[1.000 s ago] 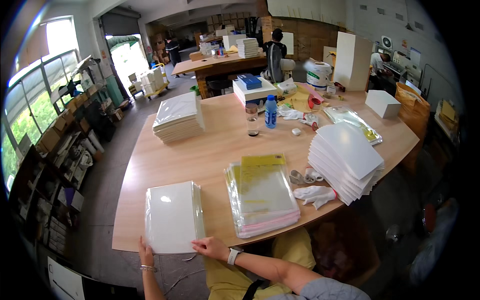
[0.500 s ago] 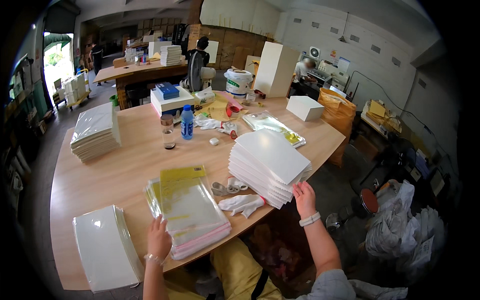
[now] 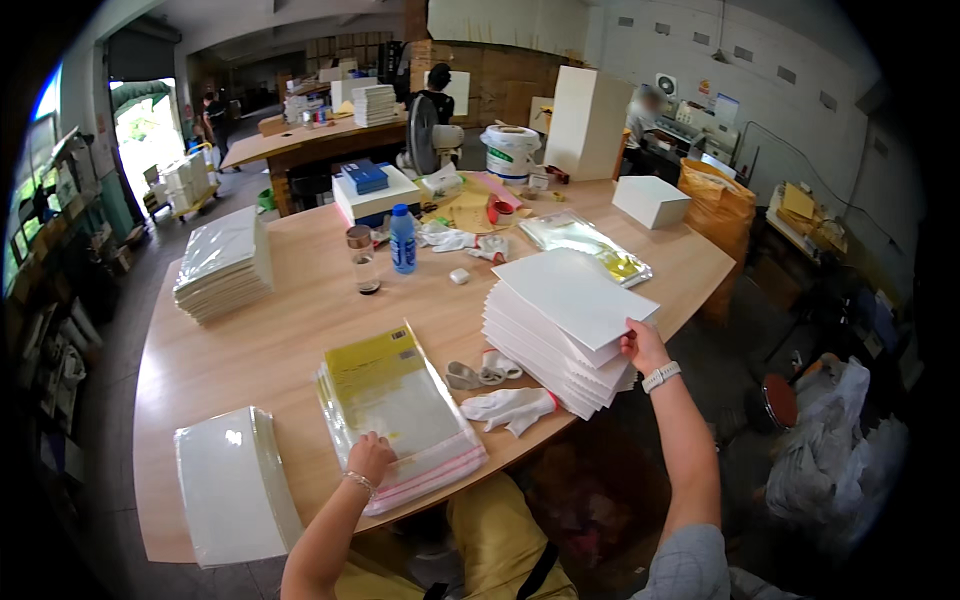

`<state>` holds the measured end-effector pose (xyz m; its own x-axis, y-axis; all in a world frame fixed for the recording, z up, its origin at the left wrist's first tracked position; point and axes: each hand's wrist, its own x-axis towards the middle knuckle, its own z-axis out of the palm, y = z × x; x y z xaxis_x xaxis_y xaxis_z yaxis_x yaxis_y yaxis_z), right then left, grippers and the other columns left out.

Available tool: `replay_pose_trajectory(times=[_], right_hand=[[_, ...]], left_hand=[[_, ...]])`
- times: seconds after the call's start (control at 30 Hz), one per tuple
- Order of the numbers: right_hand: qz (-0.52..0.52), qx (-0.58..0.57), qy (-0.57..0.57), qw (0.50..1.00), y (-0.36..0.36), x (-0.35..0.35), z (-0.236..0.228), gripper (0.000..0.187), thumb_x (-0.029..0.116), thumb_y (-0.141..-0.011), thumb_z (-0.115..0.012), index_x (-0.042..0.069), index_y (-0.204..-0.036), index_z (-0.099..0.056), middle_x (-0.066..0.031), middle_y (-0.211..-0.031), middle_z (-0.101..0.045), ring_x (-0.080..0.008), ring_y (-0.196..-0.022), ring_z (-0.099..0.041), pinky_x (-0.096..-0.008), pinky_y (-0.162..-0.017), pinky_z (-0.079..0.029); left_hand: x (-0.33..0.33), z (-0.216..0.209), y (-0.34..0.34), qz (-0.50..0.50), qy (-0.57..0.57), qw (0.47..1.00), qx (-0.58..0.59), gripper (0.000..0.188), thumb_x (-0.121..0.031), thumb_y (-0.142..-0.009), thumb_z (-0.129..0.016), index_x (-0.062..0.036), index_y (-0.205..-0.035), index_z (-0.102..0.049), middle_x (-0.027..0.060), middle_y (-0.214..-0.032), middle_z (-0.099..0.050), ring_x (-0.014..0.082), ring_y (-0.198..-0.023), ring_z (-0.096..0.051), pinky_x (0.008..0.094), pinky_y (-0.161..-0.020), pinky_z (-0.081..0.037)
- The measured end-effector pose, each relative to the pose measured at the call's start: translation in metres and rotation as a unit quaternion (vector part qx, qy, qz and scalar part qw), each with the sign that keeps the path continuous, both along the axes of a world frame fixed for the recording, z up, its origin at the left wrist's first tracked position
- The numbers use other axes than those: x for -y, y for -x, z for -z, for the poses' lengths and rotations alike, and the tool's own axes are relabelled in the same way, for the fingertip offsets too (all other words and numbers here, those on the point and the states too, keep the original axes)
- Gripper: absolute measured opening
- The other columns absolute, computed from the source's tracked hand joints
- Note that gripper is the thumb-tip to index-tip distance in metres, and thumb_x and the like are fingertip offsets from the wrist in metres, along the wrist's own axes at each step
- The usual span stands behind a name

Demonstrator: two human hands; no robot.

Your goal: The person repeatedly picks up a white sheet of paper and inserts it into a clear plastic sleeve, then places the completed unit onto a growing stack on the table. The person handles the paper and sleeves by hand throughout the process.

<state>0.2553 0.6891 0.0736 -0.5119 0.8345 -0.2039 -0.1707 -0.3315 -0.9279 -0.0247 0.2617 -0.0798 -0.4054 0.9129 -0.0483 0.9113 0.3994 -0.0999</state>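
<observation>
Head view: the right hand [image 3: 645,345] pinches the top white sheet [image 3: 575,292] at its near end; the sheet's long axis runs forward-left from it. The left hand [image 3: 370,457], farther off, touches clear sleeves [image 3: 398,395] ahead-right; grip unclear.

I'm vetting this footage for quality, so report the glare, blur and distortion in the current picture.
Head view: the doorway is blown out, and glare spots mark the lower-left wrapped stack; same view: the white sheet in the right hand shows no hard glare; same view: a co-worker's head is blurred, the corners go black, and the table's near edge looks bowed.
</observation>
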Motion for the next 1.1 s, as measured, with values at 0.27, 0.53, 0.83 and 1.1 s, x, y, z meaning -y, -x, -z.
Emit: replay_pose_trajectory(times=[0.27, 0.53, 0.83, 1.1], right_hand=[[-0.062, -0.001, -0.196, 0.979, -0.045, 0.154, -0.006, 0.018, 0.013, -0.084, -0.044, 0.003, -0.097, -0.048, -0.0014, -0.069, -0.052, -0.0071, -0.049, -0.047, -0.0186, -0.039, -0.036], [-0.212, -0.019, 0.104, 0.972, -0.064, 0.249, 0.087, 0.017, 0.011, -0.080, -0.046, 0.003, -0.094, -0.053, -0.0020, -0.074, -0.056, -0.0092, -0.058, -0.051, -0.0220, -0.051, -0.041], [-0.125, -0.077, 0.345, 0.927, -0.066, 0.276, 0.136, 0.011, 0.008, -0.080, -0.045, 0.007, -0.091, -0.050, 0.0044, -0.062, -0.048, -0.0038, -0.050, -0.044, -0.0195, -0.044, -0.037], [-0.133, -0.051, 0.198, 0.970, -0.063, 0.299, 0.100, 0.017, 0.008, -0.081, -0.043, 0.008, -0.097, -0.047, 0.0016, -0.071, -0.051, -0.0054, -0.051, -0.044, -0.0177, -0.043, -0.037]], left_hand=[[0.019, -0.010, -0.005, -0.080, -0.194, 0.975, 0.068, 0.010, -0.014, -0.074, -0.052, -0.0078, -0.081, -0.054, 0.0164, -0.081, -0.056, 0.0274, -0.079, -0.055, 0.0364, -0.066, -0.047], [0.030, 0.014, 0.009, -0.141, -0.223, 0.952, 0.155, 0.023, -0.015, -0.070, -0.055, -0.0065, -0.092, -0.051, 0.0137, -0.082, -0.059, 0.0282, -0.085, -0.054, 0.0374, -0.070, -0.045], [0.042, -0.043, -0.012, -0.311, -0.262, 0.884, 0.232, 0.024, -0.024, -0.079, -0.050, -0.0022, -0.084, -0.060, 0.0107, -0.074, -0.062, 0.0230, -0.065, -0.059, 0.0332, -0.060, -0.048], [0.043, -0.029, -0.012, -0.216, -0.367, 0.809, 0.405, 0.021, -0.015, -0.077, -0.052, 0.0022, -0.086, -0.060, 0.0107, -0.070, -0.063, 0.0164, -0.058, -0.060, 0.0281, -0.056, -0.048]])
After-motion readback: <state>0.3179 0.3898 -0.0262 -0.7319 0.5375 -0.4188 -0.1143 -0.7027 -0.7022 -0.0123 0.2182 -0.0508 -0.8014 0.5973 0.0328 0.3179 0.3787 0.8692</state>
